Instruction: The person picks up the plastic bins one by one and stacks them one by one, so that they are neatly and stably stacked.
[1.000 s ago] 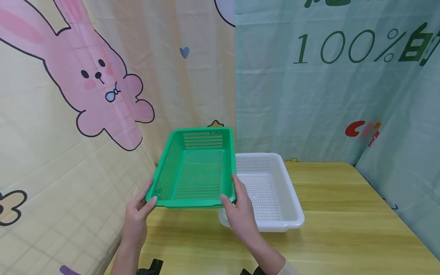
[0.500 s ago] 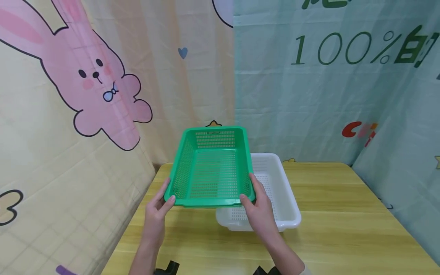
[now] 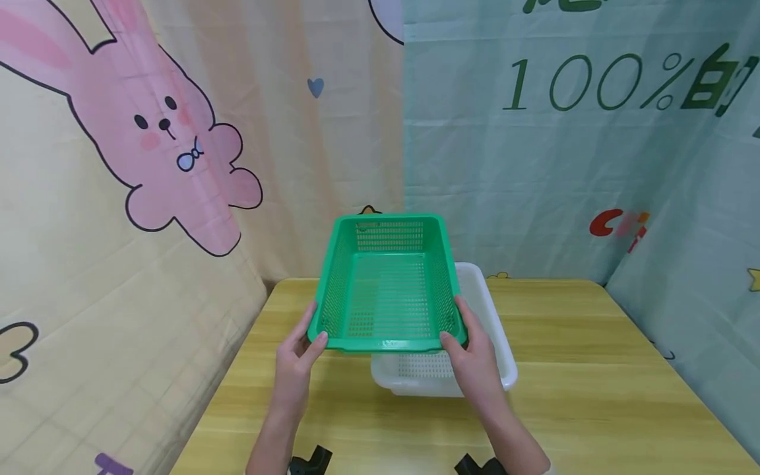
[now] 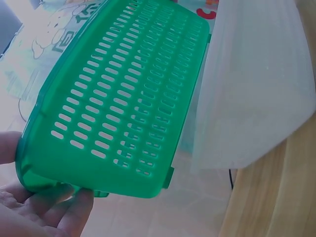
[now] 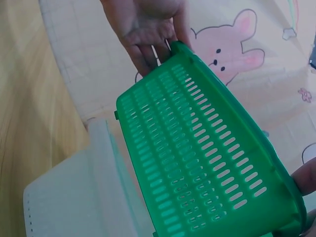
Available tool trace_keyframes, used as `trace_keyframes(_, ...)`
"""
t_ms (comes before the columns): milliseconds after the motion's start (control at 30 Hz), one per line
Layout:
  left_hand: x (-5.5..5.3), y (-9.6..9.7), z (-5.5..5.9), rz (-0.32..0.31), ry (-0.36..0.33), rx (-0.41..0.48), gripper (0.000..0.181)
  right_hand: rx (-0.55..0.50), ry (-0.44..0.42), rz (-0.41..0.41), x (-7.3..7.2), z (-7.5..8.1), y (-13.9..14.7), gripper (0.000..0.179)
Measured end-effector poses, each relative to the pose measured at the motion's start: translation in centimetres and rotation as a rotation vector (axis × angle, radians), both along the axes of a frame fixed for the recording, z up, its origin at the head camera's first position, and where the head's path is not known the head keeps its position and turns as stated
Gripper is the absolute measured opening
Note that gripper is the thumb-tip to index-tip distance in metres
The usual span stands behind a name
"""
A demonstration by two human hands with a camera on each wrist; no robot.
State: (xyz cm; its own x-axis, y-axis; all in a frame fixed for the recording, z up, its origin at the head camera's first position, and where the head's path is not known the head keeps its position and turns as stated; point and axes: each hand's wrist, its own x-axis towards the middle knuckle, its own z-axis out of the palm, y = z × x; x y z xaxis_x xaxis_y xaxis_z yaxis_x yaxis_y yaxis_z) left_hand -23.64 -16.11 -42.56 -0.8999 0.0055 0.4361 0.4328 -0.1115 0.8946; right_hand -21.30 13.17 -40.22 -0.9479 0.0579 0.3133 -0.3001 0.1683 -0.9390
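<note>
A green slotted plastic basket [image 3: 388, 290] is held up in the air by both hands, its near side lower than its far side. At its near left corner my left hand [image 3: 295, 363] grips the rim, thumb on top and fingers underneath. My right hand [image 3: 475, 359] pinches the near right corner the same way. Behind and below it, a white perforated basket [image 3: 488, 316] stands on the table, partly hidden by the green one. In the left wrist view the green basket [image 4: 118, 98] is apart from the white basket [image 4: 252, 84]. No contents show in the green basket.
The wooden table [image 3: 594, 369] extends to both sides of the white basket. A patterned curtain [image 3: 332, 152] hangs behind the table and along its sides. Black wrist mounts [image 3: 311, 460] show at the bottom of the head view.
Both hands have carried the green basket to the right, so it now covers more of the white basket. The white basket has stayed in place on the table.
</note>
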Motion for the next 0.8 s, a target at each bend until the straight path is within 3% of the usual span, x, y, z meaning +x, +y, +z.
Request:
trace_keyframes(233,-0.1,2.1,0.0,-0.024,-0.017,0.014,0.059,0.007,-0.052,-0.044,0.2,-0.1,1.9,0.065)
trace_keyframes(467,-0.2,3.6,-0.2,-0.031,0.009,-0.002,0.059,-0.01,-0.104,-0.063,0.5,-0.1,3.5,0.067)
trace_keyframes(800,0.0,5.6,-0.6,-0.043,-0.017,-0.018,0.061,-0.028,-0.109,-0.068,1.0,-0.2,5.3,0.067)
